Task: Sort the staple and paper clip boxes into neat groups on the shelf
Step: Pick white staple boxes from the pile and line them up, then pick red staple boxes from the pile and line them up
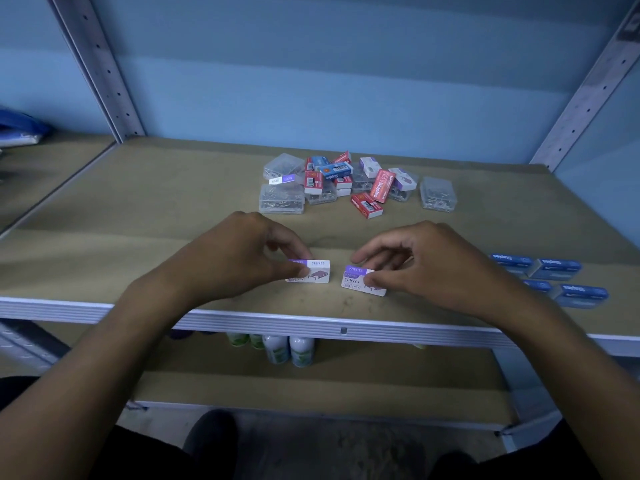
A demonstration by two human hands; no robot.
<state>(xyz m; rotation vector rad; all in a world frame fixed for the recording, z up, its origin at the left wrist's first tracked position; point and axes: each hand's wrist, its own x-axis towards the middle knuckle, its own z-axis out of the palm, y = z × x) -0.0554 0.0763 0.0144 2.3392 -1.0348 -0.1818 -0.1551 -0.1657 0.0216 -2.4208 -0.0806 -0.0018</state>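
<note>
From the head view, both hands work near the front edge of the shelf (121, 209). The left hand (239, 251) pinches a white-and-purple staple box (313, 271) at its left end, thumb below and fingers above, the box lying flat on the board. The right hand (426, 258) grips a second white-and-purple box (360, 282) the same way from its right end; this one sits slightly skewed. The two boxes lie near each other but apart, and holding each by its outer end leaves the inner ends free, which suits sliding them together into a matching pair.

To the right, four blue boxes (554, 268) sit in a tidy block, seemingly a finished group, well apart from the hands so colours stay separate.

Further back a mixed pile (332, 181) remains unsorted: red, blue and purple-topped boxes jumbled over clear clip boxes (282, 199). One clear box (437, 194) sits alone just right of the pile.

Most of the sorting looks still to be done. On the lower shelf, bottles (287, 348) stand, no part of this job.
</note>
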